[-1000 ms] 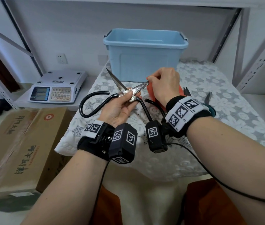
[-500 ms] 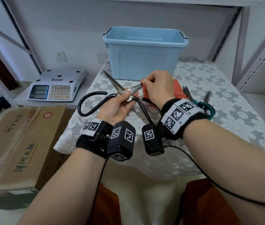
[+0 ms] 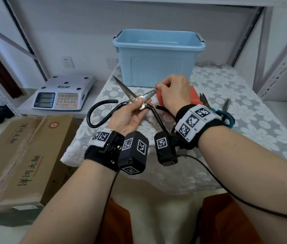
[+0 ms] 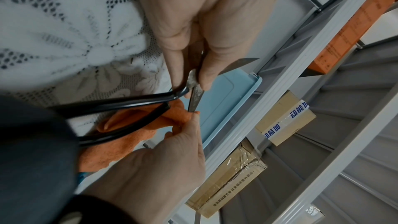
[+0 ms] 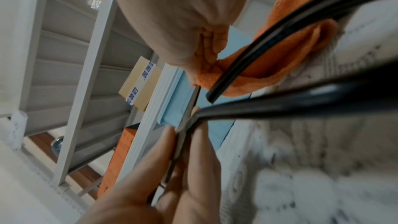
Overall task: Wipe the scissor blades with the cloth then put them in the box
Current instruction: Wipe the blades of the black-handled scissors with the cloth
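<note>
1. The left hand [image 3: 130, 113] grasps the scissors [image 3: 135, 100] at the pivot, thumb and fingers pinching the metal where the open blades cross; they are held in the air above the lace-covered table [image 3: 244, 131], near its left edge. The person should keep that pinch firm, so the blades do not swing shut on the cloth.
2. The right hand [image 3: 174, 90] pinches the orange cloth [image 3: 194, 97] around the tip end of the right blade. Wiping along the flat, with fingertips kept off the edge, seems safest.
3. The left blade is bare and probably needs its own pass.
4. The blue box [image 3: 158, 57] stands open at the table's far edge, close behind. Closing the blades before lowering the scissors in, handles first, would be sensible.
</note>
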